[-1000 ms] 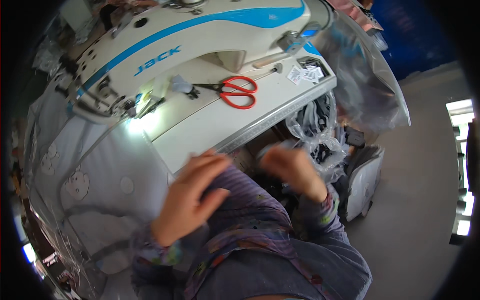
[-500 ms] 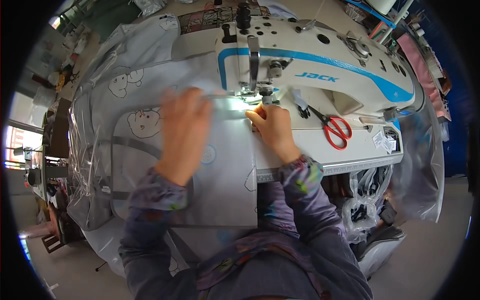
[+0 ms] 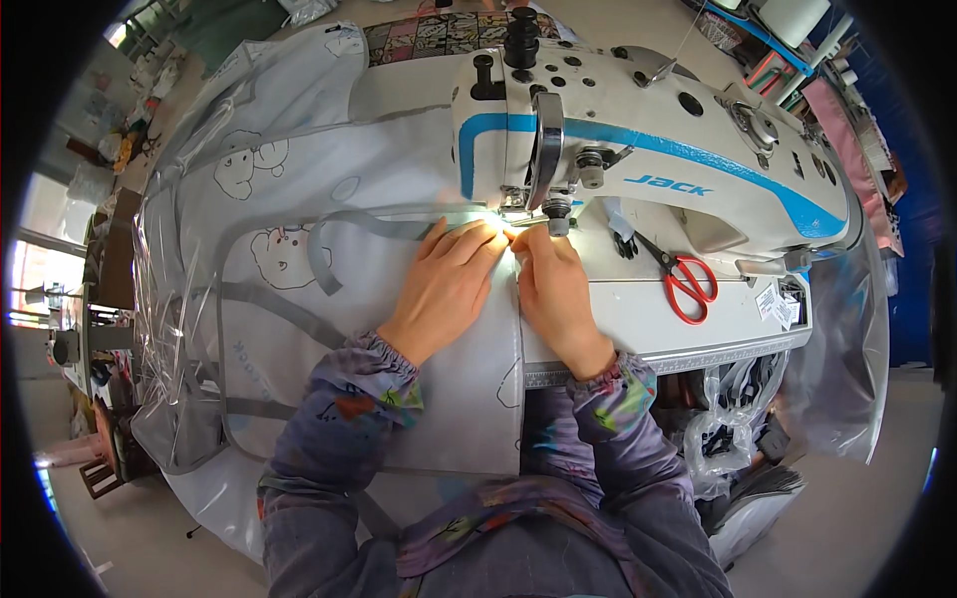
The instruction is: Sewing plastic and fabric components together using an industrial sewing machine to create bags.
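A white-and-blue sewing machine (image 3: 598, 149) stands in front of me, its lamp lighting the needle area. Under its presser foot (image 3: 518, 209) runs the far edge of a pale grey plastic sheet (image 3: 439, 399) printed with cartoon outlines. My left hand (image 3: 449, 287) lies on this sheet, fingers stretched forward close to the foot. A loose grey strip (image 3: 371, 225) curls out to the left from beneath those fingers. Right beside the foot, my right hand (image 3: 560, 294) has its fingers bent and pressed together at the sheet's edge; its fingertips partly hide what they pinch.
Red-handled scissors (image 3: 686, 284) lie on the machine bed, near a small dark-bristled piece (image 3: 624, 237). White labels (image 3: 778, 304) sit at the bed's right end. Plastic bags (image 3: 723, 429) hang below it. More sheeting (image 3: 179, 399) drapes over the left side.
My left hand, blurred and lifted before, has moved right and settled beside the needle area. The loose strip's end now lies curled on the sheet. My right hand stays near the foot.
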{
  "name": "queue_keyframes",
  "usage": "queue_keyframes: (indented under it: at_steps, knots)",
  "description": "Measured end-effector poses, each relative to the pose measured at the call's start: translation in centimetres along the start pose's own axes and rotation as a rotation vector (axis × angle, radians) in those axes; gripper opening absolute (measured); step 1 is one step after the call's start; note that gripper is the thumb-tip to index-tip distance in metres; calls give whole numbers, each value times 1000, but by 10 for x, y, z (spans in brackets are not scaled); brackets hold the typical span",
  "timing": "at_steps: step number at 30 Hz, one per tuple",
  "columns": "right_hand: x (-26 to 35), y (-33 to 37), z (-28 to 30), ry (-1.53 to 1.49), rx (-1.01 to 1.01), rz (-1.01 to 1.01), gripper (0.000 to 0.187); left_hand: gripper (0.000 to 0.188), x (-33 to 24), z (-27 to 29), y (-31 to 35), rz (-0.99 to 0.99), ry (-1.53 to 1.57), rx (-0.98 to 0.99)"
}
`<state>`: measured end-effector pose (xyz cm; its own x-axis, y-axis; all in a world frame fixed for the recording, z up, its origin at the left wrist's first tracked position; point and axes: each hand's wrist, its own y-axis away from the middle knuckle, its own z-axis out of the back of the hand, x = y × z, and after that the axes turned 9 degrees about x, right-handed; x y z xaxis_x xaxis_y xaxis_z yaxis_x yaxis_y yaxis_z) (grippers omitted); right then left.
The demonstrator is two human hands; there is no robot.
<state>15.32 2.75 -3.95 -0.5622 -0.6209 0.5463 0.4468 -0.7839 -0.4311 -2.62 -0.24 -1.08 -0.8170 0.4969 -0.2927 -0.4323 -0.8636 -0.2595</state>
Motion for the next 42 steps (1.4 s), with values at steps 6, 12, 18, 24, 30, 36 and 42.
queue_keyframes:
  at_steps: [6,12,18,24,30,36,42]
  knots:
    - [2,-13,9,-64,227,-279,25,31,2,-9,2,80,30,16]
    - [-5,-4,9,-249,114,-307,22,26,9,-16,-11,66,33,-24]
    - [8,16,47,-376,186,-422,30,19,23,-15,-21,79,86,-38]
    - [34,41,58,-120,446,140,71,14,43,35,20,55,229,-57]
    - [65,45,19,-88,113,71,46,38,172,157,228,930,-864,-356]
    - [66,56,19,-230,200,-5,38,48,256,190,429,1249,-823,30]
    - [53,53,30,-349,259,-54,40,50,233,256,406,1230,-721,-195]
